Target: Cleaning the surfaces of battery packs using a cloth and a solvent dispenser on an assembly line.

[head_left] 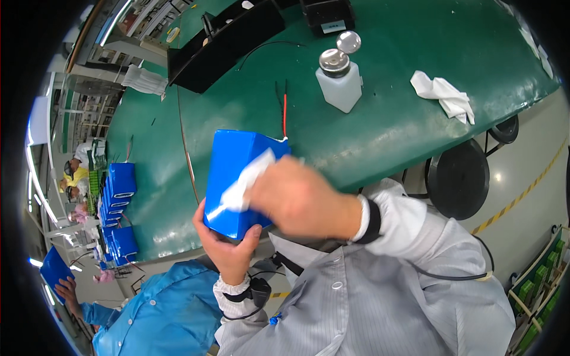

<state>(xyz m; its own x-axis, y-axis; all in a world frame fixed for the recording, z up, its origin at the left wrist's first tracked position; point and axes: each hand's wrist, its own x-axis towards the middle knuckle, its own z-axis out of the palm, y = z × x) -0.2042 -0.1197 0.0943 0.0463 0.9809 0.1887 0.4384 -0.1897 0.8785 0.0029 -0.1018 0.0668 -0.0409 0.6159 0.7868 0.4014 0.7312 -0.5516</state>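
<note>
A blue-wrapped battery pack point(228, 160) is tilted over the near edge of the green table, with red and black wires point(285, 115) coming off its far right corner. My left hand point(227, 246) grips the pack's lower end, thumb on one side and fingers on the other. In my right hand point(297, 199) is a crumpled white wipe point(246, 184), pressed against the pack's upper face. That hand is slightly blurred, and its fingertips are partly hidden by the wipe.
A white dispenser bottle point(339, 86) with its metal lid up stands beyond the pack. Another crumpled wipe point(444, 98) lies to the right. Black bins point(225, 44) line the far side. Several blue packs point(119, 196) sit at left, near a blue-coated co-worker point(160, 308). Black stools point(457, 181) stand at right.
</note>
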